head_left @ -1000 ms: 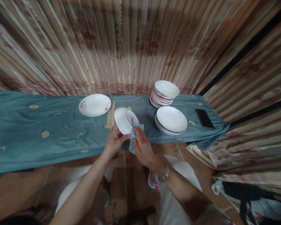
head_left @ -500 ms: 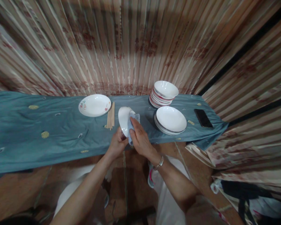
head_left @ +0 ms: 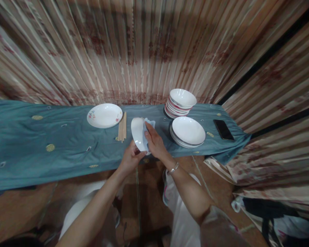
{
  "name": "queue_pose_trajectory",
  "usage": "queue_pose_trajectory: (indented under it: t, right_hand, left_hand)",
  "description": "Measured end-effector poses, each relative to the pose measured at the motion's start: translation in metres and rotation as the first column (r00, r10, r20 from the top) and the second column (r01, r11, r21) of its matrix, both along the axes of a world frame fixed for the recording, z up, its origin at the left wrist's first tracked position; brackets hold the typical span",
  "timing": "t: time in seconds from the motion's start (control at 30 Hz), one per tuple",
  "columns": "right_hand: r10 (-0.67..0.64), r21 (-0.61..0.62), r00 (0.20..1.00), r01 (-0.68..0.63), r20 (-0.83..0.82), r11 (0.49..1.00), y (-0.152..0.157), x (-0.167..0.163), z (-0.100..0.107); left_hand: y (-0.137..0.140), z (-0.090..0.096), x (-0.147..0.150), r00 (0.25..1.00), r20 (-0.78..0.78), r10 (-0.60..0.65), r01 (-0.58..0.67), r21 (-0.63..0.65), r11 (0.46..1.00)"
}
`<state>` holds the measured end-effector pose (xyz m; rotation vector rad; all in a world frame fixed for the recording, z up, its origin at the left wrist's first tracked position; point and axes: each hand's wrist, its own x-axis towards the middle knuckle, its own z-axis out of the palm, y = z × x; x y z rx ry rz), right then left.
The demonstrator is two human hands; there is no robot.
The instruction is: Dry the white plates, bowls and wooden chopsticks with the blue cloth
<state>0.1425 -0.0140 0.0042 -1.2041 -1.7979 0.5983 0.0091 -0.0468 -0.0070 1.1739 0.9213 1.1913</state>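
My left hand (head_left: 130,158) grips the lower edge of a white plate (head_left: 137,132), which is tilted up above the front part of the table. Closed on a pale blue cloth (head_left: 145,140), my right hand (head_left: 155,141) presses it against the plate's right side. Part of the plate is covered by the cloth and the right hand. Just left of the plate lie several wooden chopsticks (head_left: 122,127) side by side. A stack of white plates (head_left: 187,131) with a dark rim line stands to the right of my hands.
An oval floral plate (head_left: 104,115) lies left of the chopsticks. Behind the plate stack rises a stack of bowls (head_left: 181,101) with red bands. A black phone (head_left: 223,129) rests near the right end of the table with its blue-green cloth (head_left: 67,144). Curtains (head_left: 105,51) hang behind.
My right hand and the cloth have shifted slightly up and to the right across the plate. The plate has turned a little, showing more of its face. The other dishes stay put.
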Motion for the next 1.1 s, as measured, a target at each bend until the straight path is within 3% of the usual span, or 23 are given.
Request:
queue_pose_trajectory:
  t: [0.47,1.1]
  right_hand:
    - [-0.100,-0.074,0.977,0.116,0.189,0.990,-0.003,0.015,-0.010]
    - [-0.074,-0.019,0.952,0.084,0.298,0.996,-0.050,0.017,0.010]
  left_hand:
    - [0.001,0.000,0.001,1.000,0.018,-0.011,0.012,-0.011,1.000]
    - [0.005,0.000,0.000,1.000,0.026,0.007,-0.008,0.027,1.000]
